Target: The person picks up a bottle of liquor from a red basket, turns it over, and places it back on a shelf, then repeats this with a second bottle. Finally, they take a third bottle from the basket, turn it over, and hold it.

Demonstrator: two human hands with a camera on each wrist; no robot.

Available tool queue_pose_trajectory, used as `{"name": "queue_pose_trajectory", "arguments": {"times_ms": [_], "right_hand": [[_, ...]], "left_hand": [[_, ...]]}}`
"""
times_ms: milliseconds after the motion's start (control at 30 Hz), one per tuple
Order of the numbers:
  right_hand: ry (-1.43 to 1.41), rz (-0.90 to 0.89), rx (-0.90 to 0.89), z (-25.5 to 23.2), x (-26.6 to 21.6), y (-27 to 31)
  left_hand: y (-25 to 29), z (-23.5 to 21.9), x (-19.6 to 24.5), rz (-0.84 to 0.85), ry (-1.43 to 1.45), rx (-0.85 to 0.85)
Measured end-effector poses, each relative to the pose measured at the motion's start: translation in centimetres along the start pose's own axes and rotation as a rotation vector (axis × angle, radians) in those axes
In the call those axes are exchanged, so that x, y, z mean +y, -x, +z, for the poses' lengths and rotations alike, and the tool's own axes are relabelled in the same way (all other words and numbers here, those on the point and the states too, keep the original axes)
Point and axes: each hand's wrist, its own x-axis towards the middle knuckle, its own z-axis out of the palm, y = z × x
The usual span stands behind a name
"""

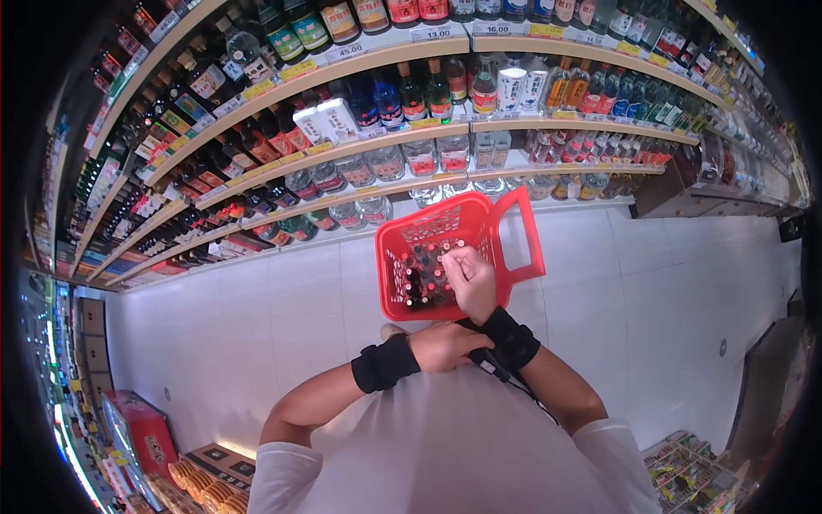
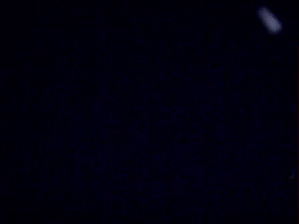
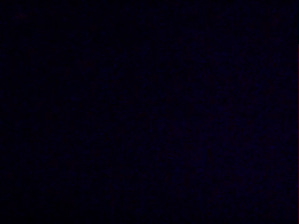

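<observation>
A pale T-shirt (image 1: 454, 445) fills the bottom of the head view, its wearer's two bare arms bent inward toward the middle. The left hand (image 1: 438, 345) lies across in front of the body, with a black wristband (image 1: 383, 367) behind it. Its fingers reach to the right wrist and touch the black strap (image 1: 516, 338) there; whether they pinch it cannot be told. Just below them sits a small black piece (image 1: 491, 366) with a pale mark, a thin cable near it. The right hand (image 1: 473, 281) is curled into a fist, nothing visible in it, and overlaps the right side of a red basket (image 1: 478, 210) in the view.

The basket stands on the pale tiled floor (image 1: 257, 317) in front of the person, its handle (image 1: 534, 236) out to the right. Inside stand many dark bottles (image 1: 424, 278) with red and whitish caps. The tip of a shoe (image 1: 392, 331) shows just beside its lower left corner.

Beyond, long shelves (image 1: 398, 53) hold rows of bottles above price labels. The left wrist view is dark except for a blurred pale spot; the right wrist view is dark throughout.
</observation>
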Motion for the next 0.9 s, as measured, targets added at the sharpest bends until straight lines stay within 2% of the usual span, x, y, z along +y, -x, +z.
{"name": "queue_pose_trajectory", "arguments": {"times_ms": [33, 67, 167, 267, 367, 600, 700, 733, 900], "right_hand": [[-0.014, 0.041, -0.024, 0.1, -0.3, 0.3], [-0.141, 0.182, -0.055, -0.1, -0.8, 0.5], [-0.479, 0.342, -0.060, -0.3, -0.4, 0.8], [-0.479, 0.327, -0.117, 0.3, -0.9, 1.2], [-0.481, 0.316, -0.106, 0.3, -0.4, 1.1], [-0.309, 0.184, -0.010, 0.3, -0.3, 1.4], [-0.308, 0.175, 0.036, -0.1, 0.1, 1.2], [-0.340, 0.171, 0.103, -0.1, 0.4, 1.0], [-0.309, 0.159, 0.073, -0.2, 0.6, 1.5]], "left_hand": [[0.1, 0.1, -0.1, 0.016, 0.009, 0.007], [0.2, 0.1, -0.1, 0.032, 0.018, 0.014], [0.1, -0.4, 0.1, -0.029, 0.026, -0.081], [0.1, -0.4, -0.3, 0.014, -0.018, -0.090], [0.3, -0.5, -0.3, -0.016, -0.036, -0.124], [0.3, -0.3, -0.1, -0.022, -0.072, -0.100], [0.4, -0.2, 0.4, -0.059, -0.112, -0.102], [0.5, -0.2, 0.5, -0.069, -0.129, -0.097], [0.7, 0.5, -0.1, -0.035, -0.133, -0.089]]}}
